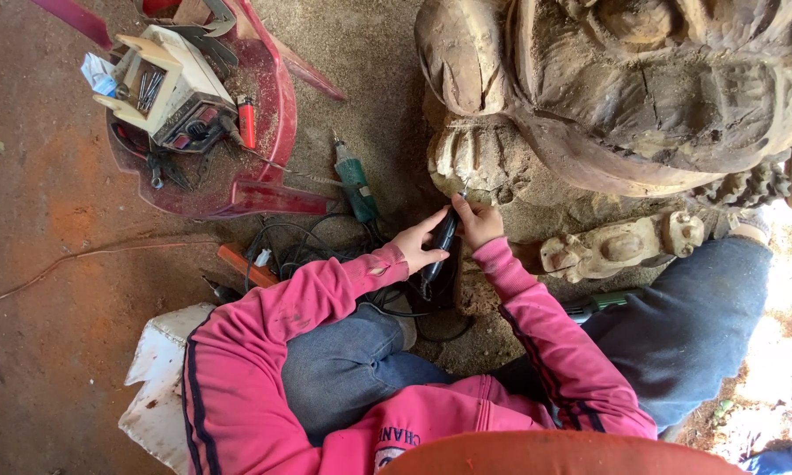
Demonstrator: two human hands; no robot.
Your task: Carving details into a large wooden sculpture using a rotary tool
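A large brown wooden sculpture (642, 97) fills the upper right, with a paler carved foot-like part (475, 158) at its lower left. My left hand (418, 246) and my right hand (478, 222) both grip a slim black rotary carving tool (443, 239), whose tip touches the pale carved part. I sit on the ground in pink sleeves and blue jeans. A black cord runs from the tool down past my left knee.
A red plastic chair (264, 114) at upper left carries a cream tool box (172, 84), small bits and a red lighter. A green power tool (355, 180), tangled black cables (290, 246), an orange-handled tool (242, 264), a small carved piece (620, 246) and sawdust surround me.
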